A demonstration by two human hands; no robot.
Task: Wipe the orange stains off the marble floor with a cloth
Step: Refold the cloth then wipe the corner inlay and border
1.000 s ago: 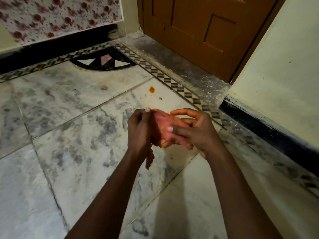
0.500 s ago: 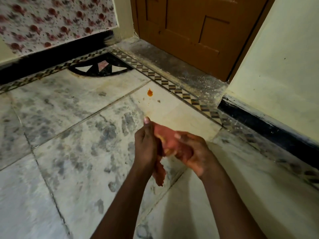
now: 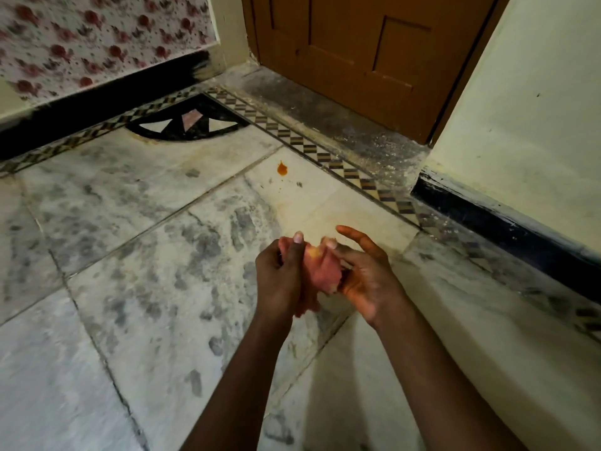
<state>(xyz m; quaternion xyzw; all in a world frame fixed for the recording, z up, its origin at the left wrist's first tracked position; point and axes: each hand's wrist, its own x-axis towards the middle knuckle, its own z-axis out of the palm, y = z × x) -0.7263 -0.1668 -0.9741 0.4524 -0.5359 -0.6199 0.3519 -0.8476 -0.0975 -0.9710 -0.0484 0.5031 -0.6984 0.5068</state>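
Holding: left hand point(image 3: 279, 277) clamps the pink cloth point(image 3: 322, 271), right hand point(image 3: 364, 275) fingers spread against it.
Cloth axis: roughly vertical, tail down.
Stain point(image 3: 282, 168): beyond hands, on marble floor point(image 3: 130, 255).

Cloth point(image 3: 322, 271): pinkish-red, crumpled into a small wad with a yellow-orange smear near its top, held up off the marble floor point(image 3: 136, 255), with a loose end hanging down. Orange stain point(image 3: 282, 168): one small drop-shaped spot on a pale slab, lying beyond the cloth and well apart from it. A few tiny dark specks lie just right of the stain.
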